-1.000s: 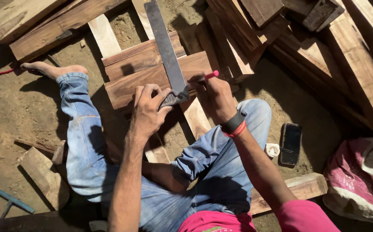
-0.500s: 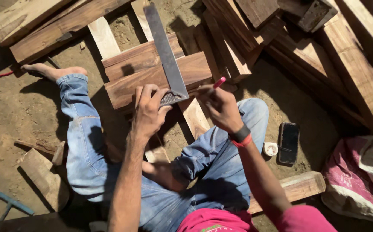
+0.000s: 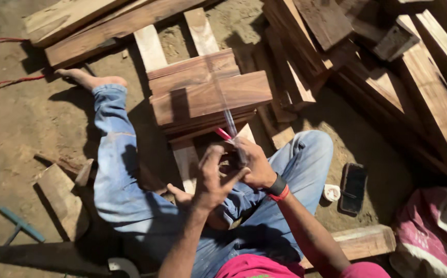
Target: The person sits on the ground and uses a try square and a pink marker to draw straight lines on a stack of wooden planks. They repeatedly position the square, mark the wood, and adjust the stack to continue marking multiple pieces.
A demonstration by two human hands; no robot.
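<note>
I sit on the sandy ground with a short stack of brown wooden planks [image 3: 208,98] in front of my legs. My left hand [image 3: 210,180] is raised above my lap with its fingers spread around the lower end of a metal try square [image 3: 228,118]. The square is lifted off the planks and looks thin and blurred. My right hand [image 3: 254,164] is close beside the left and grips a red pencil [image 3: 222,134], whose tip points toward the planks' near edge. A dark band and a red band are on my right wrist.
Long timber boards [image 3: 429,92] are piled at the right and across the top. A dark phone [image 3: 353,188] and a small white cap [image 3: 331,192] lie by my right knee. A blue-handled tool [image 3: 20,224] and wood offcuts lie at the left; pink cloth [image 3: 429,242] is at the lower right.
The square lay flat on the top plank under my left hand, with the pencil at its edge. Both hands have pulled back toward my lap and the square has come up off the wood.
</note>
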